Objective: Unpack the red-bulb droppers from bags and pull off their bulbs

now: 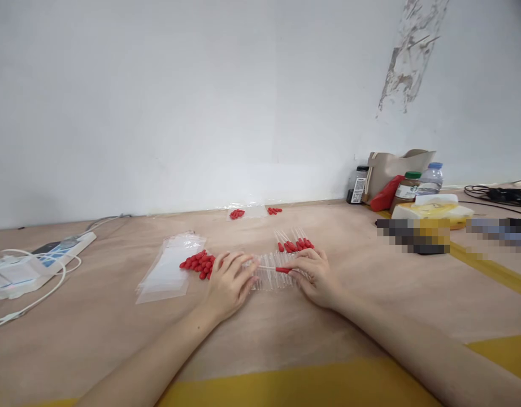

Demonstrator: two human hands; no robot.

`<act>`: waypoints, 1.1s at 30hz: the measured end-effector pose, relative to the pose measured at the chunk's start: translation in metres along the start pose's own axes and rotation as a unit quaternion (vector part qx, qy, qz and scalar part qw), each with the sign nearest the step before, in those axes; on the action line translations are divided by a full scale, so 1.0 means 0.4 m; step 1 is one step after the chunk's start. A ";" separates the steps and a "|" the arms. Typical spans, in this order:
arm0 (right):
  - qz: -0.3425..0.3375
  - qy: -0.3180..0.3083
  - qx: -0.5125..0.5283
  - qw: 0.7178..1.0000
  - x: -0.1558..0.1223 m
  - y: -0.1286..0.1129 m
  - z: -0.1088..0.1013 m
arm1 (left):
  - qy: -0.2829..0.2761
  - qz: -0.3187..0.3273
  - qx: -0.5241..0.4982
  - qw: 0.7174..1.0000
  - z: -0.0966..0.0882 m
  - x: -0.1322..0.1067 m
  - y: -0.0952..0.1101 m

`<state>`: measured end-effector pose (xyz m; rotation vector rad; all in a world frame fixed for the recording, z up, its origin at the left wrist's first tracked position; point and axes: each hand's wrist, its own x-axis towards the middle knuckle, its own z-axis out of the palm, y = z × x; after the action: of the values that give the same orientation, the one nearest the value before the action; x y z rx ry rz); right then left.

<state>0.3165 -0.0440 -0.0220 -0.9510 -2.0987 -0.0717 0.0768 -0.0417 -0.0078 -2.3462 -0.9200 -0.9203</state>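
Between my two hands lies a thin white stick with a red cap (282, 270) on its right end. My right hand (315, 277) pinches the red cap between thumb and fingers. The fingers of my left hand (231, 282) close at the stick's other end. Below the hands lies a row of thin clear sticks (274, 280). A pile of red caps (200, 263) is just left of my left hand, partly covered by it. Beyond my right hand, several red-tipped sticks (295, 244) rest side by side with their red ends toward me.
Clear plastic bags (169, 271) lie stacked at left, near a power strip (52, 263) with white cables. Bags with red pieces (237, 214) lie by the wall. At right stand a jar (407, 191), a water bottle (431, 180) and a tissue pack (432, 212).
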 end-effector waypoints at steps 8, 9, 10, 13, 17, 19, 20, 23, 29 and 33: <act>-0.027 -0.021 0.011 0.999 0.007 -0.025 0.009 | -0.011 0.026 0.008 1.000 0.024 -0.008 0.029; -0.032 -0.017 0.002 0.999 0.008 -0.027 0.014 | -0.010 0.026 0.007 1.000 0.026 -0.009 0.029; -0.038 -0.010 -0.011 0.999 0.008 -0.028 0.019 | -0.008 0.026 0.006 1.000 0.027 -0.009 0.030; -0.063 0.011 -0.062 0.996 0.010 -0.028 0.033 | -0.015 0.028 0.004 1.000 0.020 -0.008 0.033; -0.094 -0.017 -0.110 0.989 0.010 -0.031 0.030 | -0.038 0.035 0.003 0.999 0.000 -0.004 0.038; -0.102 -0.021 -0.118 0.988 0.007 -0.037 0.023 | -0.039 0.040 0.000 0.998 -0.005 -0.005 0.041; -0.104 -0.023 -0.118 0.987 0.005 -0.039 0.019 | -0.040 0.043 -0.003 0.998 -0.006 -0.006 0.041; -0.099 -0.023 -0.107 0.989 -0.002 -0.032 0.006 | -0.036 0.036 -0.013 0.999 -0.005 -0.016 0.027; 0.114 0.075 0.062 0.989 0.011 0.101 -0.044 | 0.017 -0.103 -0.067 0.992 -0.017 -0.018 -0.031; 0.269 0.107 0.128 0.949 0.033 0.200 -0.072 | 0.001 -0.151 -0.076 0.986 -0.014 0.007 -0.037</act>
<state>0.3822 0.0109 -0.0143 -1.2557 -1.5477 0.3555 0.0654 -0.0341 0.0005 -2.3682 -1.2714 -1.1475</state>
